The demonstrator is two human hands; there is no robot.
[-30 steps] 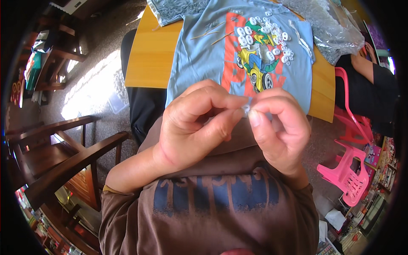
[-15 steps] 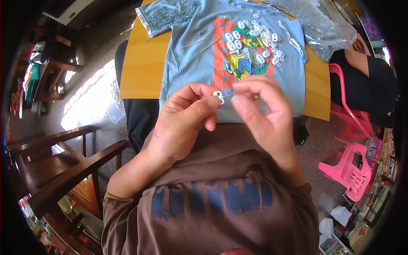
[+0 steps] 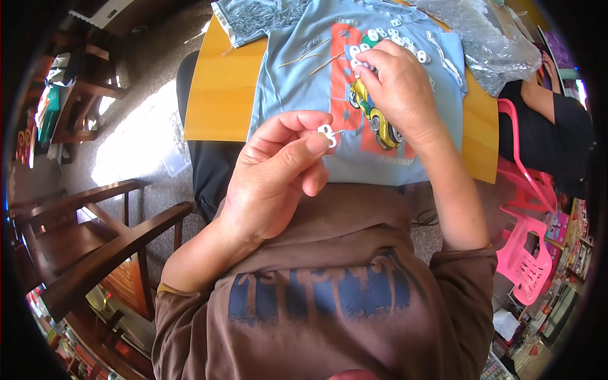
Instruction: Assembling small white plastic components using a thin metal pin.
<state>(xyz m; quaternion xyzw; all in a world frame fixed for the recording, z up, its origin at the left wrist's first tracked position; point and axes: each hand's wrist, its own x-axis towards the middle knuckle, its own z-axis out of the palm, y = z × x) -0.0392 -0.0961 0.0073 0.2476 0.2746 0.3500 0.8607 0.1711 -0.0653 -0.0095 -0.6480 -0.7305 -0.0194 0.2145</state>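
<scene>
- Across a wooden table (image 3: 218,95) a blue shirt (image 3: 285,107) lies spread, and sunlight falls on the floor (image 3: 136,142) at the left.
- One white piece (image 3: 327,135), with two holes, is in front of the near edge of the blue shirt; a thin screw (image 3: 338,132) sticks out from it to the right.
- Left hand (image 3: 272,168) holds this white piece, pinched between thumb and forefinger.
- Right hand (image 3: 402,85) is above the blue shirt, its thumb and forefinger a little apart at the loose pieces (image 3: 382,33); I cannot tell whether they grip one.
- Half a second ago the right hand was close beside the left hand; now it has gone forward and covers some of the loose pieces. The left hand keeps the same white piece and screw.
- To the left of the loose pieces lie thin sticks (image 3: 327,63).
- Light letters stand on a red band (image 3: 339,95) of the blue shirt, next to a yellow car print (image 3: 378,128); smaller lettering is below.
- At the far left, a heap (image 3: 269,12) of small grey metal parts rests on the sleeve; at the far right is a clear bag (image 3: 491,47).
- Further out are a dark chair (image 3: 117,237), a pink stool (image 3: 525,259) and another person's dark sleeve (image 3: 567,101).
</scene>
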